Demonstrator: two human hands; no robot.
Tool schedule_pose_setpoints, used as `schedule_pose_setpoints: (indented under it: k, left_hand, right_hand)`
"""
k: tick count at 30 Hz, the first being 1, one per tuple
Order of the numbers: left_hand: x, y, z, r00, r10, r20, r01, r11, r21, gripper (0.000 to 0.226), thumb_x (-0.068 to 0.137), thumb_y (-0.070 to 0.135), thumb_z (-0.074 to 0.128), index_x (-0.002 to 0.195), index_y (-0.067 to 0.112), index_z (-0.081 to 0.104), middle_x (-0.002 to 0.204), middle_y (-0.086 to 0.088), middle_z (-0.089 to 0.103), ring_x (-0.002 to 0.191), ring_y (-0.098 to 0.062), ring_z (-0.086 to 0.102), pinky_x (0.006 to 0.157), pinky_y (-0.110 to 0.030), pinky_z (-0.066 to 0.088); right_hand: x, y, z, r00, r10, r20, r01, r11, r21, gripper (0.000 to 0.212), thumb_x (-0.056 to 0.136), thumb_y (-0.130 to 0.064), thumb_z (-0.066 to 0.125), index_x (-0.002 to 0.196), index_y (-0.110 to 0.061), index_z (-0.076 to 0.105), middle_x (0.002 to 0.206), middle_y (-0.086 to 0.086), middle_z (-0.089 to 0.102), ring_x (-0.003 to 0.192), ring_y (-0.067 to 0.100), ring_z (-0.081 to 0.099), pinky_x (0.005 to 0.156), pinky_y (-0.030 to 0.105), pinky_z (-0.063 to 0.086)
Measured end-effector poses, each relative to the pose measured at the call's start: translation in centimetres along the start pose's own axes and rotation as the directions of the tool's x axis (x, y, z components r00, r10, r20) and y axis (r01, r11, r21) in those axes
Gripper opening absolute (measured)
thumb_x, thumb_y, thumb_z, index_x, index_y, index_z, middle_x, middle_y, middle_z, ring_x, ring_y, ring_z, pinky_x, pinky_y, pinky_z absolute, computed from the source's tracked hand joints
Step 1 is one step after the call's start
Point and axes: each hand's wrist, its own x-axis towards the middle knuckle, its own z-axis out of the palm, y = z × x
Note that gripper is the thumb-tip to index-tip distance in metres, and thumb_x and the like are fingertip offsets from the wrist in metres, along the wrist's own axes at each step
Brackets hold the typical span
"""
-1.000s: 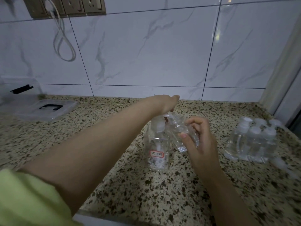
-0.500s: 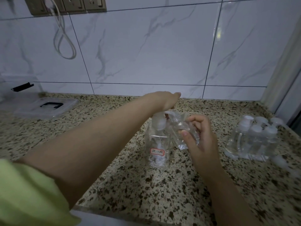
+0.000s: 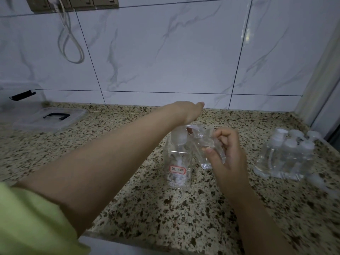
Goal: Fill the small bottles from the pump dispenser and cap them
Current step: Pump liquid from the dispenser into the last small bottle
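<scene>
Head cam looks down at a speckled granite counter [image 3: 128, 208] with marbled white wall tiles [image 3: 165, 52] behind it. Clear pump dispenser [image 3: 179, 159] stands upright about mid-counter, with a small red-edged label on its front and something pale and crumpled-looking at the bottom, hard to say what.

Left hand [image 3: 185, 112] reaches across from the near left and sits flat on top of the pump head, fingers stretched out straight and pointing far-right, palm pressing down, not curled round anything. A yellow-green sleeve [image 3: 33, 223] fills the near-left corner.

Right hand [image 3: 225, 153] is just right of the dispenser, holding a small clear bottle [image 3: 207, 144] tilted with its mouth up against the spout. Thumb is on the near face, fingers curled round the far side, so it's a proper grip on it. There seems to be a little liquid pooled at the bottle's lower end, but it's all see-through, so I can't be sure.

Over on the right, well apart from the hands, there's a cluster of small bottles [image 3: 287, 155] with white caps, standing close together. A loose white piece lies just near-right of them, too blurry to identify.

Far left has a clear plastic lid [image 3: 49, 118] with a black handle lying flat, and a white cable [image 3: 70, 39] loops down from the wall sockets [image 3: 73, 2].
</scene>
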Motion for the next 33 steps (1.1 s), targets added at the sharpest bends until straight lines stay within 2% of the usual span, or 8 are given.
schedule_pose_setpoints:
  k: [7,12,17,21,26,28,31,33]
  left_hand:
    - [-0.1,0.1,-0.2,1.0,-0.012,0.026,0.012,1.0,-0.004,0.066,0.106,0.049,0.012,0.14,0.009,0.052,0.145,-0.015,0.051,0.129,-0.033,0.051,0.111,-0.04,0.035]
    - [0.3,0.5,-0.1,1.0,0.003,-0.027,-0.004,1.0,-0.018,0.068,0.104,0.054,0.014,0.146,0.011,0.046,0.142,-0.014,0.054,0.131,-0.031,0.047,0.11,-0.041,0.035]
    - [0.4,-0.5,0.1,1.0,-0.017,0.025,0.018,0.998,-0.052,0.068,0.105,0.053,0.012,0.147,0.01,0.044,0.149,-0.014,0.047,0.137,-0.032,0.043,0.115,-0.043,0.029]
    - [0.2,-0.1,0.1,1.0,0.0,0.009,0.001,1.0,-0.017,0.067,0.105,0.051,0.013,0.145,0.01,0.048,0.148,-0.013,0.049,0.136,-0.031,0.044,0.112,-0.042,0.031]
    - [0.1,-0.2,0.1,0.999,-0.014,0.04,0.016,0.998,-0.054,0.067,0.105,0.052,0.014,0.141,0.012,0.052,0.146,-0.014,0.05,0.134,-0.03,0.044,0.11,-0.04,0.03]
    - [0.1,-0.2,0.1,1.0,0.01,0.011,-0.01,0.999,-0.04,0.067,0.105,0.052,0.013,0.138,0.012,0.056,0.142,-0.013,0.054,0.132,-0.03,0.046,0.106,-0.04,0.033]
    - [0.0,-0.3,-0.1,1.0,0.026,0.0,-0.026,0.997,-0.066,0.066,0.106,0.051,0.014,0.13,0.013,0.062,0.133,-0.012,0.06,0.125,-0.029,0.05,0.095,-0.035,0.034]
    - [-0.1,-0.1,0.1,1.0,0.008,0.028,-0.007,0.998,-0.059,0.066,0.105,0.051,0.014,0.135,0.012,0.058,0.139,-0.013,0.056,0.13,-0.03,0.047,0.103,-0.038,0.033]
  right_hand:
    - [0.1,-0.1,0.1,1.0,-0.004,0.019,0.003,0.998,0.069,0.031,0.083,-0.035,0.058,0.108,-0.018,0.05,0.096,-0.026,0.061,0.09,0.0,0.062,0.073,0.012,0.048]
    - [0.2,-0.5,0.1,1.0,-0.016,0.001,0.016,0.994,0.111,0.032,0.082,-0.032,0.058,0.106,-0.013,0.051,0.093,-0.028,0.06,0.088,-0.005,0.059,0.074,0.005,0.045]
    - [0.3,-0.3,0.1,0.999,-0.027,0.017,0.026,0.998,0.062,0.027,0.083,-0.03,0.057,0.104,-0.015,0.05,0.09,-0.023,0.058,0.083,0.001,0.058,0.073,0.012,0.045]
    - [0.1,-0.3,-0.1,1.0,-0.026,0.017,0.026,0.999,0.028,0.024,0.083,-0.02,0.062,0.103,-0.014,0.05,0.085,-0.028,0.056,0.077,-0.002,0.056,0.068,0.008,0.041]
    - [0.2,-0.5,-0.1,0.999,-0.031,0.022,0.03,0.999,0.039,0.028,0.083,-0.033,0.058,0.106,-0.02,0.05,0.089,-0.023,0.06,0.081,0.002,0.059,0.069,0.015,0.047]
    - [0.1,-0.5,-0.1,0.999,-0.043,0.012,0.042,0.998,0.04,0.029,0.083,-0.034,0.058,0.106,-0.018,0.05,0.089,-0.024,0.059,0.079,0.0,0.058,0.068,0.011,0.044]
    - [0.2,-0.4,-0.1,0.999,-0.03,0.026,0.029,0.999,0.024,0.026,0.084,-0.02,0.063,0.106,-0.014,0.051,0.092,-0.031,0.06,0.084,-0.006,0.059,0.071,0.006,0.042]
    - [0.1,-0.3,-0.2,0.999,-0.018,0.041,0.017,1.0,0.012,0.025,0.084,-0.013,0.062,0.106,-0.012,0.05,0.089,-0.033,0.059,0.081,-0.008,0.058,0.069,0.005,0.042]
